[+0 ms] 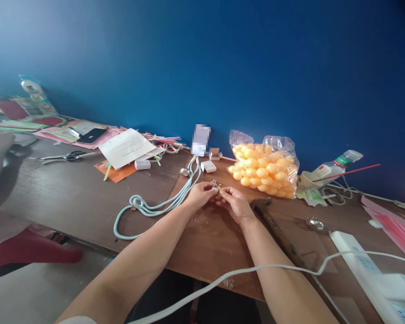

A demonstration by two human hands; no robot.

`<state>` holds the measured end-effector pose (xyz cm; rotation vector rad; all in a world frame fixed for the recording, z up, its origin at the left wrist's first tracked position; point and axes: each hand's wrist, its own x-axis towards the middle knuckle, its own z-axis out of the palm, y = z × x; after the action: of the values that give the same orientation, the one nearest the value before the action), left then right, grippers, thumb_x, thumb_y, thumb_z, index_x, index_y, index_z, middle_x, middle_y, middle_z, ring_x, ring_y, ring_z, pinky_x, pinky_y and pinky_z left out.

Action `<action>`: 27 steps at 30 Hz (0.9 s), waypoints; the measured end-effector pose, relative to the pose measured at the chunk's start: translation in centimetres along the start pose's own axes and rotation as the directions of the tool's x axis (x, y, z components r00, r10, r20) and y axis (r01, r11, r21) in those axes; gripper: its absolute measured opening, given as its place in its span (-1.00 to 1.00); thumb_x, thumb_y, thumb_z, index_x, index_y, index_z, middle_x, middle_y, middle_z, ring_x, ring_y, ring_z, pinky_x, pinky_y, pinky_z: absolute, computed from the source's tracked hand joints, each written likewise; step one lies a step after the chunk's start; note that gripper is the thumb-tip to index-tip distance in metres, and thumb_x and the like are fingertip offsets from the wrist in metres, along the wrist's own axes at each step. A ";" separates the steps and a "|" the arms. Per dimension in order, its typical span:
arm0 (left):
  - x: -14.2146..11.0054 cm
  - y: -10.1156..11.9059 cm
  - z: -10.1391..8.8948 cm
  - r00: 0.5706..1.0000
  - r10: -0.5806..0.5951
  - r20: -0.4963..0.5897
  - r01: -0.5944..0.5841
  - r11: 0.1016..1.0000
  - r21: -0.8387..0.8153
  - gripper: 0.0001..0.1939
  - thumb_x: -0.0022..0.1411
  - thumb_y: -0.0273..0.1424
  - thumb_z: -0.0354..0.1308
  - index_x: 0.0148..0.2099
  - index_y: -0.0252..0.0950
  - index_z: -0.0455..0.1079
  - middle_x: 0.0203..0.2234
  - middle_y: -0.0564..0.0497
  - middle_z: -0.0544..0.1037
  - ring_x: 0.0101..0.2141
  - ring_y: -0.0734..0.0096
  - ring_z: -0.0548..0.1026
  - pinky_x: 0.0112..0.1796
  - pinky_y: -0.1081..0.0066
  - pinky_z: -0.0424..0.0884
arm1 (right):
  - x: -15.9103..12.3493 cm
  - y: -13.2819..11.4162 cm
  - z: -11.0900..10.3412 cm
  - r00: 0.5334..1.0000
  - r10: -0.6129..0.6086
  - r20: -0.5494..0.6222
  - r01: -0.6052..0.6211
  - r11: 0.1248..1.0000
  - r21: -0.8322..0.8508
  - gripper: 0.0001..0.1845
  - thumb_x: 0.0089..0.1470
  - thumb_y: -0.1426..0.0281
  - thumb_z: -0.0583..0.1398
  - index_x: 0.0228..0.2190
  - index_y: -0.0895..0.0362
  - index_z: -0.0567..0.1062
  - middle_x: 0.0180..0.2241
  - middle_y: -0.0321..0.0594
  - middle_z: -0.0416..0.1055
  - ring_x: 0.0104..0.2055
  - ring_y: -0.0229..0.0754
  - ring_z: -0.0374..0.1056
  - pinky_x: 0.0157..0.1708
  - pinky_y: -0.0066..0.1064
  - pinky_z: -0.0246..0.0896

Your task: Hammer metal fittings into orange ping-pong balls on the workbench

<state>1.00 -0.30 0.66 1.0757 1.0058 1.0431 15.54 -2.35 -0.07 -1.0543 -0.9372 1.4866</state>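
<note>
My left hand (pixel 202 194) and my right hand (pixel 234 202) meet over the wooden table, thumbs and fingers pinched together. Between their fingertips is a small shiny object (pixel 215 186), partly dark and partly metallic, too small to name. Both hands are closed on it, and the fingers hide much of it. Left of my left hand lies a looped light-blue cord (pixel 155 208). A shiny metallic ball-like piece (pixel 184 171) rests beside the cord. Just right of my right hand is a hammer (pixel 276 231) with a dark handle, partly under my forearm.
A clear bag of yellow balls (pixel 263 168) stands by the blue wall. Small white boxes (pixel 208 167), papers (pixel 126 148) and scissors (pixel 70 156) lie further back. A power strip (pixel 354 256) is at right, near another shiny piece (pixel 315 223). A white cable (pixel 236 272) crosses in front of my forearms.
</note>
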 end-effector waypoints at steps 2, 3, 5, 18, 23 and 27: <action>0.0 -0.1 0.0 1.000 -0.003 -0.002 0.003 1.000 0.005 -0.67 0.03 -0.38 0.35 -0.15 -0.43 0.47 -0.36 -0.11 0.59 -0.45 0.39 0.54 -0.41 0.42 0.48 | 0.0 0.0 0.0 1.000 0.001 -0.002 -0.001 1.000 -0.003 -0.65 -0.27 0.24 0.44 -0.49 0.13 0.46 -0.56 -0.37 0.32 -0.51 -0.35 0.26 -0.40 -0.40 0.39; 0.0 -0.1 0.0 1.000 -0.004 -0.007 0.004 1.000 0.008 -0.67 0.03 -0.38 0.34 -0.15 -0.44 0.47 -0.36 -0.12 0.59 -0.45 0.38 0.54 -0.40 0.41 0.48 | 0.0 0.1 0.0 1.000 -0.001 -0.002 0.001 1.000 -0.003 -0.65 -0.27 0.23 0.45 -0.49 0.13 0.46 -0.56 -0.37 0.32 -0.51 -0.35 0.27 -0.40 -0.40 0.40; 0.0 -0.2 0.0 1.000 -0.003 -0.014 0.003 1.000 0.016 -0.66 0.03 -0.39 0.34 -0.13 -0.44 0.46 -0.36 -0.12 0.59 -0.44 0.36 0.55 -0.39 0.38 0.49 | -0.1 0.1 0.1 1.000 -0.005 0.000 0.005 1.000 -0.005 -0.64 -0.28 0.23 0.45 -0.49 0.13 0.45 -0.54 -0.37 0.34 -0.50 -0.35 0.29 -0.39 -0.39 0.41; 0.4 -1.0 -0.4 1.000 0.025 0.010 -0.026 0.996 0.079 -0.65 0.02 -0.37 0.34 -0.13 -0.42 0.46 -0.40 -0.10 0.59 -0.41 0.33 0.55 -0.37 0.38 0.50 | 0.2 0.5 0.0 0.996 -0.094 0.004 0.094 0.986 -0.137 -0.60 -0.26 0.16 0.42 -0.47 0.10 0.41 -0.54 -0.37 0.38 -0.51 -0.28 0.36 -0.37 -0.28 0.44; -0.1 -0.3 -0.2 1.000 0.029 0.001 -0.029 0.996 0.088 -0.68 0.02 -0.41 0.33 -0.14 -0.41 0.47 -0.38 -0.09 0.58 -0.42 0.36 0.54 -0.37 0.39 0.49 | 0.4 0.7 -0.1 0.996 -0.085 0.009 0.086 0.988 -0.130 -0.59 -0.26 0.17 0.42 -0.47 0.09 0.38 -0.52 -0.36 0.40 -0.52 -0.25 0.39 -0.42 -0.28 0.44; -0.4 0.3 -0.1 1.000 0.011 0.001 -0.011 1.000 0.021 -0.66 -0.01 -0.40 0.36 -0.15 -0.40 0.49 -0.35 -0.10 0.58 -0.41 0.38 0.53 -0.38 0.42 0.48 | 0.3 0.6 0.0 0.997 -0.080 -0.004 0.079 0.991 -0.111 -0.60 -0.24 0.18 0.41 -0.45 0.09 0.39 -0.51 -0.35 0.41 -0.49 -0.25 0.40 -0.43 -0.32 0.43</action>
<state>0.76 -0.67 1.00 1.0995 1.0128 1.0434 15.36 -2.19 -0.70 -1.0894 -1.0541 1.3772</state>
